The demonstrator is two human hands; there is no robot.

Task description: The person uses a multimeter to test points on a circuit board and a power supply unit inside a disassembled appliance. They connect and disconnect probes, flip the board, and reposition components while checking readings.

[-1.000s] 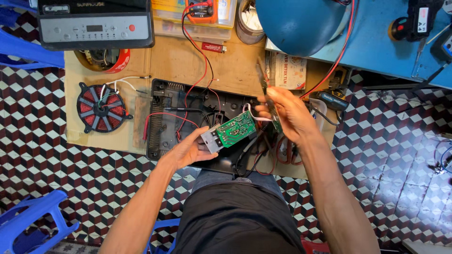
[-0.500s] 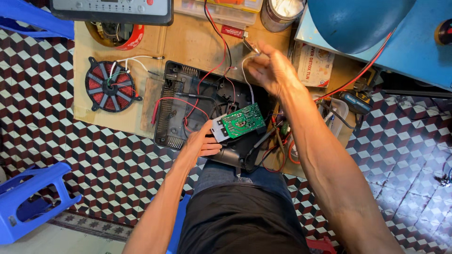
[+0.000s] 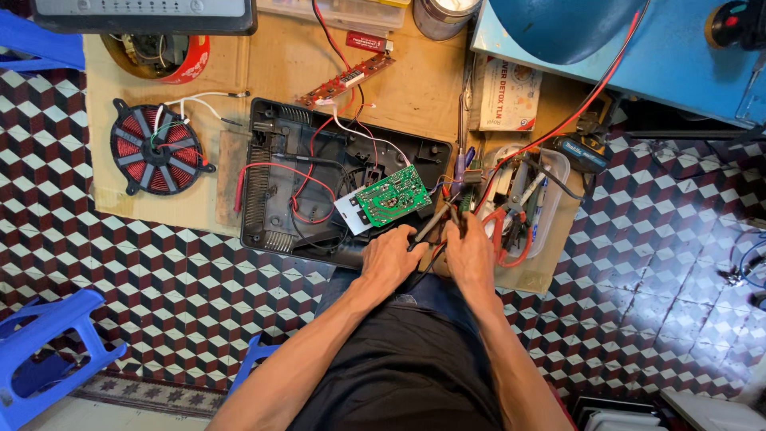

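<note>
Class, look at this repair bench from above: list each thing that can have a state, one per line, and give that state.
Black casing: opened, insides and wires exposed.
Green circuit board: lifted out, propped on the casing's edge.
Copper coil: removed, flat on the board.
Red strip board: loose, wired to the casing.
Left hand: gripping a dark tool.
Right hand: gripping a dark tool.

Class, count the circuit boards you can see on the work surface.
2: a green circuit board over the black casing; a long red board above it. Others may be hidden.
</note>
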